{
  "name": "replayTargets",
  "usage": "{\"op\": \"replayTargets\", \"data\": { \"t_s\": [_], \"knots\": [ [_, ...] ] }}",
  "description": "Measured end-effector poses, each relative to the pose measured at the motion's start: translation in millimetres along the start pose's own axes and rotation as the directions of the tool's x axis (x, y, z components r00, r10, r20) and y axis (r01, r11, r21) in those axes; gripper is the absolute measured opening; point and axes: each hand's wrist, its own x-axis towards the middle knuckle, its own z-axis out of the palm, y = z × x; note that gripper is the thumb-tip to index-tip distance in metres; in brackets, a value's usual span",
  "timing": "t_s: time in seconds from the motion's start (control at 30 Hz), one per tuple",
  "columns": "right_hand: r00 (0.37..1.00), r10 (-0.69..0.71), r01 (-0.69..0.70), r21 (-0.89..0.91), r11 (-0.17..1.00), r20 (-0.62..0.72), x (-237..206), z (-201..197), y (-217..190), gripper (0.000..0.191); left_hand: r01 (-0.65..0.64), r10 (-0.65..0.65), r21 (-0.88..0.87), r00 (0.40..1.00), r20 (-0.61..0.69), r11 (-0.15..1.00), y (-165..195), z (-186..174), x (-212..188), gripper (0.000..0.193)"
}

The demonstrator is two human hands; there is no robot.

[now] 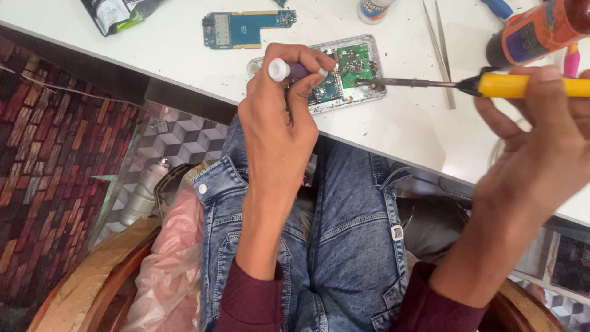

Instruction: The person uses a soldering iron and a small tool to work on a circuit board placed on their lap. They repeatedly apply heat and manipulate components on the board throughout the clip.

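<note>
Centrally, in the upper middle of the frame, an opened phone (344, 74) is seen lying flat on a white table (405, 129), its silver frame exposing a green circuit board (354, 61) and a blue board section beneath it. A purple tool with a white cap (284, 69) is gripped by the left hand (279, 117), whose fingers are curled tightly around it just above the left end of the phone, the working end being hidden by the fingers. A soldering iron with a yellow handle (522, 86) is held by the right hand (541, 154) at the right edge of the frame, fingers closed around the handle, and its dark metal tip (369, 81) is brought to the right end of the phone, at the edge of the green board. A separate blue circuit board (243, 29) is laid on the table to the upper left of the phone, well apart from it. Metal tweezers (439, 49) are seen lying to the right of the phone, crossed by the iron's shaft. An orange bottle with a dark cap (538, 34) is tilted in the upper right corner. Blue jeans (350, 240) and maroon sleeves (252, 304) are shown in the lower half of the frame, with patterned floor tiles (55, 141) at the left.
</note>
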Motion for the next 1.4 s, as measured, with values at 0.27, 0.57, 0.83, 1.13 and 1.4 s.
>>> {"op": "replayTargets", "data": {
  "t_s": [0.27,0.57,0.83,1.13,1.4],
  "knots": [
    [0.999,0.045,-0.045,0.051,0.998,0.008,3,-9,-1,0.014,-0.008,0.008,-0.021,1.000,0.002,1.000,-1,-1,0,0.019],
    [0.999,0.049,-0.049,0.044,0.998,-0.013,3,-6,2,0.013,-0.005,0.005,-0.030,1.000,0.000,1.000,-2,0,0,0.019],
    [0.998,0.058,-0.057,0.066,0.996,-0.018,3,1,-3,0.011,-0.013,0.013,-0.021,1.000,-0.005,1.000,-2,-1,0,0.019],
    [0.957,-0.141,0.179,-0.137,0.974,0.253,-10,-20,-9,0.022,0.012,-0.012,-0.075,1.000,0.001,0.997,-7,1,-1,0.021],
    [0.897,-0.185,0.326,-0.319,0.890,0.401,-13,-17,-37,0.027,-0.028,0.028,0.000,0.999,-0.016,1.000,-3,0,0,0.017]
  ]
}}
